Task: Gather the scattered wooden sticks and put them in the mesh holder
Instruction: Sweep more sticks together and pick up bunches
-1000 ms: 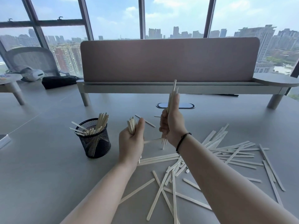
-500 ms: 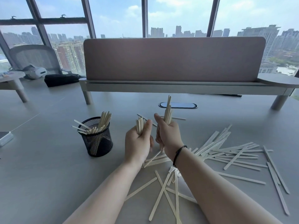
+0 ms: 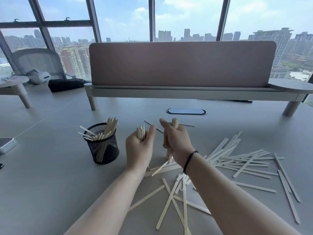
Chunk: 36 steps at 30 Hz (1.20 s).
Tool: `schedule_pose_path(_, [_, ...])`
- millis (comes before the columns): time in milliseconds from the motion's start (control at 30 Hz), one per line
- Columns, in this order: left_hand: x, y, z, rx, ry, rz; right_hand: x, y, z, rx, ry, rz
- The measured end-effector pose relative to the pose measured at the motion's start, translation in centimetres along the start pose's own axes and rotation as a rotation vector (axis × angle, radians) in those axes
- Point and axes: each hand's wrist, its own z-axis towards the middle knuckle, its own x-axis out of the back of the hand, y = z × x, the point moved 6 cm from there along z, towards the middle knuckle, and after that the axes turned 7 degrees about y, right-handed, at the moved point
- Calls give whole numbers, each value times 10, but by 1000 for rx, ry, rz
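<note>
A black mesh holder (image 3: 103, 150) stands on the grey table (image 3: 42, 175), left of my hands, with several wooden sticks leaning inside it. My left hand (image 3: 138, 148) grips an upright bundle of sticks (image 3: 141, 132), just right of the holder. Beside it my right hand (image 3: 176, 141) grips a second bundle (image 3: 174, 123), whose lower ends reach down toward the table. Several loose sticks (image 3: 237, 160) lie scattered to the right and in front, some crossing under my forearms.
A padded divider on a raised shelf (image 3: 181, 65) runs across the back of the table. An oval cable port (image 3: 186, 111) sits behind my hands. A flat device (image 3: 6, 144) lies at the left edge. A chair and a dark bag are far left.
My right hand has lowered its bundle toward the table, so less of the sticks pokes above the fist. Both hands now sit side by side near the holder.
</note>
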Motion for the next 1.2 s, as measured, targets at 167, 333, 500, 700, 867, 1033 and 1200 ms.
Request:
schedule_pose_path(167, [-7, 8, -4, 240, -67, -216, -6, -22, -7, -57, -47, 131])
schedule_pose_path(333, [-4, 37, -3, 276, -118, -427, -24, -54, -14, -39, -144, 175])
schedule_pose_path(500, [28, 92, 21, 155, -137, -492, -48, -86, -24, -21, -218, 204])
schedule_pose_path(700, [71, 134, 74, 64, -42, -406, -110, -111, -28, 51, -266, 290])
schedule_pose_path(867, [107, 103, 108, 101, 173, -228, -158, -103, -30, 49, -245, 289])
schedule_pose_path(1033, [126, 67, 123, 114, 179, 11, -186, -82, -23, 80, -245, 150])
schedule_pose_path(1200, [135, 46, 130, 52, 100, 363, -197, -67, -13, 182, -260, 58])
